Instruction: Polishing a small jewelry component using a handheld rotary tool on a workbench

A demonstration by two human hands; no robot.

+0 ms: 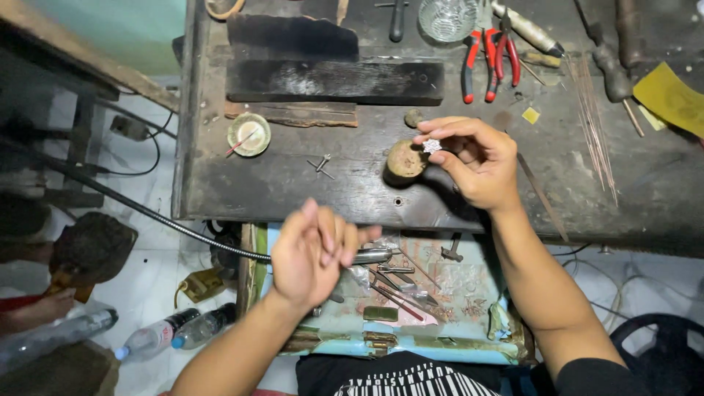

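— Over the dark workbench (pixel 308 187), what's your right hand (pixel 477 165) got?

— Your fingertips are pinched shut on a small silver ornament (pixel 432 146), held just above the round wooden peg (pixel 405 160) near the bench's front edge. Thumb and forefinger clamp it; the other fingers curl behind.

— And my left hand (pixel 312 257)?

— It's closed loosely around the metal handpiece (pixel 370 256) on the end of the black flexible shaft (pixel 139 209), over the blue tray (pixel 469 345) of small tools nearer you. I cannot tell what tip is fitted; your fingers hide it.

— How would you handle this well?

— I'd judge the piece is too small for a free-hand grip. Brace the heel of your right hand on the bench and rest the ornament against the peg, so it cannot twist. Hold by the edges, leaving the face clear. Bring the handpiece in lightly and at a shallow angle, with the shaft in an easy curve so it doesn't tug. The red-handled pliers (pixel 490 62) lie far across the bench, well apart.
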